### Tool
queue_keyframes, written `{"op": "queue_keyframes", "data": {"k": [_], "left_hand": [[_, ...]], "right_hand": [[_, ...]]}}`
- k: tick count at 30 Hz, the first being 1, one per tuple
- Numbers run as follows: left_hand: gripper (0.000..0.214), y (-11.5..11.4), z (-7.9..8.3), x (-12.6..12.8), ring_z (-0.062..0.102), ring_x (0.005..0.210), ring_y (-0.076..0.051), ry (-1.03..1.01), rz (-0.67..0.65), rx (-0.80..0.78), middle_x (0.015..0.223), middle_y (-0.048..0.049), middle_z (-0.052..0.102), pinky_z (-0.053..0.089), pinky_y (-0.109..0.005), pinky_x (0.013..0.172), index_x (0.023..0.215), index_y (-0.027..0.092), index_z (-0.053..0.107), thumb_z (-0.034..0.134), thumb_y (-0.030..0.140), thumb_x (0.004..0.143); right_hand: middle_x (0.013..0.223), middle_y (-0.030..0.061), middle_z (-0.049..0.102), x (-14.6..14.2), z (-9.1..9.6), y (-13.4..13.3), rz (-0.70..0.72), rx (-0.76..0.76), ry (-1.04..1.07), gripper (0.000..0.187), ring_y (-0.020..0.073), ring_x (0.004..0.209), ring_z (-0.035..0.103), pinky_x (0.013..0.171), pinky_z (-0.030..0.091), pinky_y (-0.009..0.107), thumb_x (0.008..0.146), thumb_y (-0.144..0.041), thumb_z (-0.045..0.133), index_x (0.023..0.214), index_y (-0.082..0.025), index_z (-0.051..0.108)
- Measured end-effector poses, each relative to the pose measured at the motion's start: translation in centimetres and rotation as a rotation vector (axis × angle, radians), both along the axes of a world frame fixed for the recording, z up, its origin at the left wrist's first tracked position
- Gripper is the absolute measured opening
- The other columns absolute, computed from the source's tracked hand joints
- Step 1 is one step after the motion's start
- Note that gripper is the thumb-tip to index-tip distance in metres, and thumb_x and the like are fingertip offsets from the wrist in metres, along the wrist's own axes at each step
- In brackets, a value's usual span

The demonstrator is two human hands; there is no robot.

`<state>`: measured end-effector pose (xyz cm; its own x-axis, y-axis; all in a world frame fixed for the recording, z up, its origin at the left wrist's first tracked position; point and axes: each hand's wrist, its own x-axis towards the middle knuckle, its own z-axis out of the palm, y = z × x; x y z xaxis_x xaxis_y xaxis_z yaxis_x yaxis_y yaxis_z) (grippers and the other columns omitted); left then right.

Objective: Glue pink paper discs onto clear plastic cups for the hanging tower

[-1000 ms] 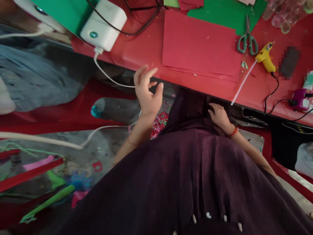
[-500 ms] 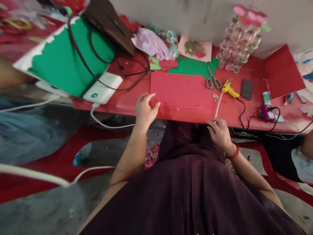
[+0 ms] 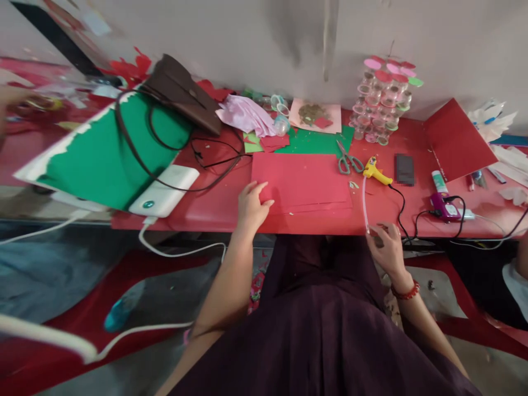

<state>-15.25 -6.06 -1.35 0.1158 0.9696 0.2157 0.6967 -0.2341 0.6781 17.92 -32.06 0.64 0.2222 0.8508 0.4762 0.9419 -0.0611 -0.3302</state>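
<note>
My left hand (image 3: 252, 204) rests on the left edge of the stack of red paper sheets (image 3: 305, 179) on the red table (image 3: 214, 206), fingers curled and pinching the sheet's edge. My right hand (image 3: 385, 248) is at the table's front edge, fingers closed around the lower end of the clear glue stick (image 3: 364, 201) that sticks out of the yellow glue gun (image 3: 374, 170). Green-handled scissors (image 3: 348, 159) lie just left of the glue gun.
A green sheet (image 3: 94, 148) with a white power adapter (image 3: 163, 191), black cables and a brown pouch (image 3: 181, 93) fills the table's left. A tower of small clear cups (image 3: 381, 99), a dark phone (image 3: 405, 168), a purple device (image 3: 443, 204) and a red folder (image 3: 457, 137) stand right. Another person's sleeve (image 3: 515, 280) shows far right.
The view has tilted up from my lap to the table. My left hand moved from the air onto the red paper's edge. My right hand rose from my lap to the glue stick.
</note>
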Motion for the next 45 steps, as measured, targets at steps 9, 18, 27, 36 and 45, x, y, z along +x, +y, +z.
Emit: {"op": "queue_keyframes", "data": {"k": [9,18,27,36,45], "left_hand": [[0.041,2.0,2.7,-2.2,0.066,0.132,-0.03,0.002,-0.055,-0.043,0.138,-0.0121,0.073,0.049,-0.045,0.118,0.12,0.024,0.076,0.075,0.025,0.08],[0.04,12.4,6.1,2.8,0.071,0.123,-0.028,0.036,0.077,-0.064,0.133,-0.016,0.076,0.051,-0.034,0.107,0.121,0.013,0.077,0.064,0.007,0.084],[0.067,18.6,6.7,9.8,0.063,0.136,-0.032,0.104,0.061,-0.08,0.145,-0.0191,0.067,0.05,-0.037,0.11,0.151,0.016,0.056,0.077,0.034,0.089],[0.059,22.0,6.0,11.5,0.068,0.128,-0.034,0.096,0.134,-0.139,0.136,-0.019,0.073,0.052,-0.039,0.1,0.143,0.016,0.059,0.074,0.032,0.089],[0.023,22.9,7.2,7.1,0.073,0.111,-0.031,0.043,0.113,-0.174,0.104,-0.0139,0.081,0.053,-0.032,0.088,0.102,0.016,0.079,0.072,0.028,0.084]], "right_hand": [[0.065,0.0032,0.064,-0.1,3.7,5.8,0.12,0.12,0.129,0.034,0.0227,0.063,0.062,0.064,0.051,0.038,0.101,-0.036,0.06,0.069,-0.027,0.057],[0.086,0.0057,0.081,-1.9,4.7,16.5,0.273,0.073,0.022,0.022,0.0224,0.076,0.076,0.061,0.047,0.031,0.101,-0.031,0.057,0.089,-0.024,0.073],[0.069,0.0048,0.074,-0.9,2.4,21.7,0.21,0.098,0.057,0.033,0.0177,0.058,0.068,0.056,0.042,0.027,0.102,-0.038,0.049,0.081,-0.022,0.069],[0.064,0.0047,0.07,-0.7,1.3,21.6,0.226,0.041,0.096,0.04,0.017,0.057,0.064,0.055,0.038,0.027,0.103,-0.041,0.049,0.07,-0.023,0.063],[0.086,0.0094,0.081,-1.2,1.0,21.7,0.189,0.028,0.175,0.028,0.0207,0.069,0.073,0.061,0.044,0.028,0.1,-0.033,0.05,0.098,-0.021,0.076]]}}
